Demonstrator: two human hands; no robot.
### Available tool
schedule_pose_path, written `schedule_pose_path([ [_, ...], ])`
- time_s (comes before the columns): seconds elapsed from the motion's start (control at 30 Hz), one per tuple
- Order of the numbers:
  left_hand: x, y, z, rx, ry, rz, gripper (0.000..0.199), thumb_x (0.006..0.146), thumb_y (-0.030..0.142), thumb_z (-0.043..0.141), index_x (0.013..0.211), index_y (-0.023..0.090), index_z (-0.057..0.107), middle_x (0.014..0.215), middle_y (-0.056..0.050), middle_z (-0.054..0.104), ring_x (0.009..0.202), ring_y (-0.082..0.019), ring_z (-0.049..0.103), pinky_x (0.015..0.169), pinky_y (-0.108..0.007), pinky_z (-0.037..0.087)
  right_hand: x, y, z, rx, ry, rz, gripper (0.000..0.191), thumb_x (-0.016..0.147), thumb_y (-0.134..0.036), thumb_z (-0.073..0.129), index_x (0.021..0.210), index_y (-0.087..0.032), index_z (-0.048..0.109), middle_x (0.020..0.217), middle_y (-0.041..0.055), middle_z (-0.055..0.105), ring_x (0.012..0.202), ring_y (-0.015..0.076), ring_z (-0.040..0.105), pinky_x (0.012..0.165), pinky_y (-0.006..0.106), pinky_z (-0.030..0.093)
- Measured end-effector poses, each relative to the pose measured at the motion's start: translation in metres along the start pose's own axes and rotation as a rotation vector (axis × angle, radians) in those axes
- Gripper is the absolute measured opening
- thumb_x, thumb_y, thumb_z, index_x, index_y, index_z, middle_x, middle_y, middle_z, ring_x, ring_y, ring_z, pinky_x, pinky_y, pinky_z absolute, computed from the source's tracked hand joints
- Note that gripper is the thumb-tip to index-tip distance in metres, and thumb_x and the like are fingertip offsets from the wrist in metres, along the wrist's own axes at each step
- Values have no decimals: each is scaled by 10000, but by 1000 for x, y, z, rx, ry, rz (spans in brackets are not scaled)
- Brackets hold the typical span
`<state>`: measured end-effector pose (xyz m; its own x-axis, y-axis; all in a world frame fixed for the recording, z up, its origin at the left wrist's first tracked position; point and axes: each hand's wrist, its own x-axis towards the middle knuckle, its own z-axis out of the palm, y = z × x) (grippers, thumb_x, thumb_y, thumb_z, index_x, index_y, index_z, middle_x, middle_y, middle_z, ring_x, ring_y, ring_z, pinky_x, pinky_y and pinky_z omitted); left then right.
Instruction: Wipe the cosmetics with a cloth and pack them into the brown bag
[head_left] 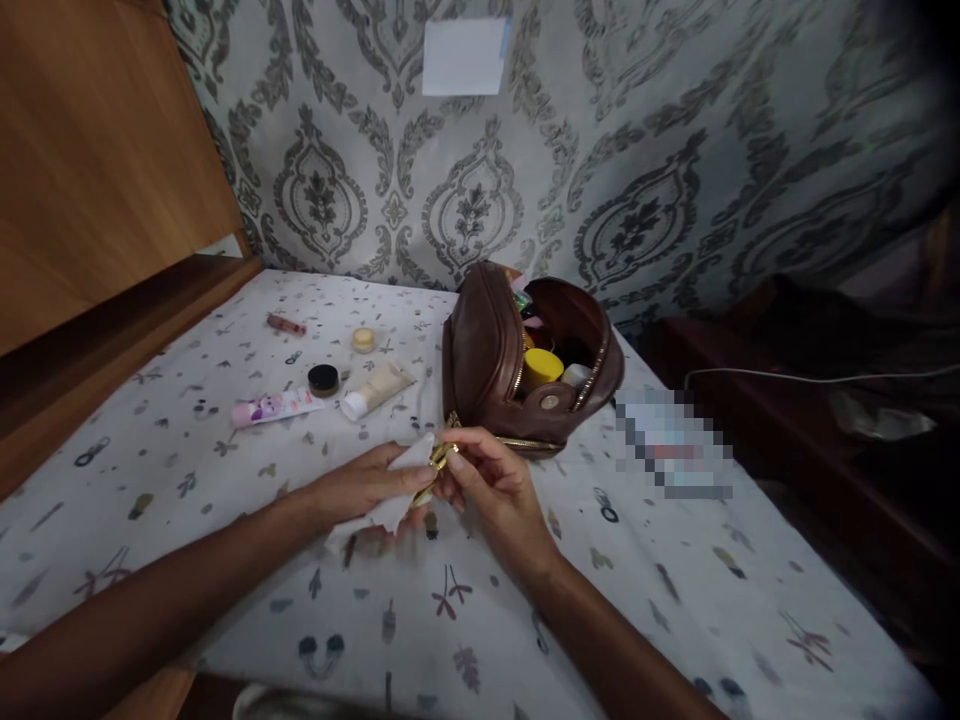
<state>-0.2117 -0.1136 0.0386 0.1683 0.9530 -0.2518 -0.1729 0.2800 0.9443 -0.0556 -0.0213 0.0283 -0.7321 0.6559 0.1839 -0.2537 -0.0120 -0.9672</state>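
Note:
My left hand (375, 480) is closed around a crumpled white wipe (401, 495). A small shiny gold object (433, 475) lies against the wipe, and its exact kind I cannot make out. With thumb and fingers, my right hand (495, 485) pinches the upper end of this gold object. Both hands meet above the patterned cloth, just in front of a brown zip bag (480, 350). The bag stands unzipped, with a yellow-lidded jar (541, 368) and other items inside. Part of the gold object is hidden by my fingers.
Left of the bag lie a cream tube (379, 388), a pink-capped tube (274, 408), a black-lidded jar (323, 379), a small yellowish jar (363, 340) and a slim reddish tube (286, 324). A blurred-out flat item (675, 445) is at right. Patterned wallpaper rises behind.

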Motion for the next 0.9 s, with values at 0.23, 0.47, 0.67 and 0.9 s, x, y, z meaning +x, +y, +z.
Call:
schedule_pose_path([
  [0.23,1,0,5,238,270,93,470,850,597,560,669,164,550,584,42,496,523,-87,423,490,-207,331,2,-1,3,-45,94,50,337,795,-507,716,888,-195,627,629,-64,491,458,55,412,412,185,329],
  [0.47,2,5,7,137,394,-33,601,858,670,463,488,197,485,357,40,412,325,-86,327,376,-234,268,0,-7,4,-40,86,38,284,791,-462,733,824,-203,621,599,-58,510,450,67,421,413,196,338],
  [0.67,4,9,-3,-14,175,-102,748,840,777,297,588,165,643,298,37,356,237,-77,214,284,-237,154,1,-9,1,-49,84,-20,210,828,-396,714,927,-220,655,703,-6,613,567,118,539,467,220,433],
  [0.9,3,3,1,38,301,-15,707,868,718,377,446,171,524,280,23,354,239,-63,282,296,-209,206,2,-6,1,-55,73,-31,160,832,-350,714,872,-213,643,749,-16,619,523,78,509,468,206,433],
])
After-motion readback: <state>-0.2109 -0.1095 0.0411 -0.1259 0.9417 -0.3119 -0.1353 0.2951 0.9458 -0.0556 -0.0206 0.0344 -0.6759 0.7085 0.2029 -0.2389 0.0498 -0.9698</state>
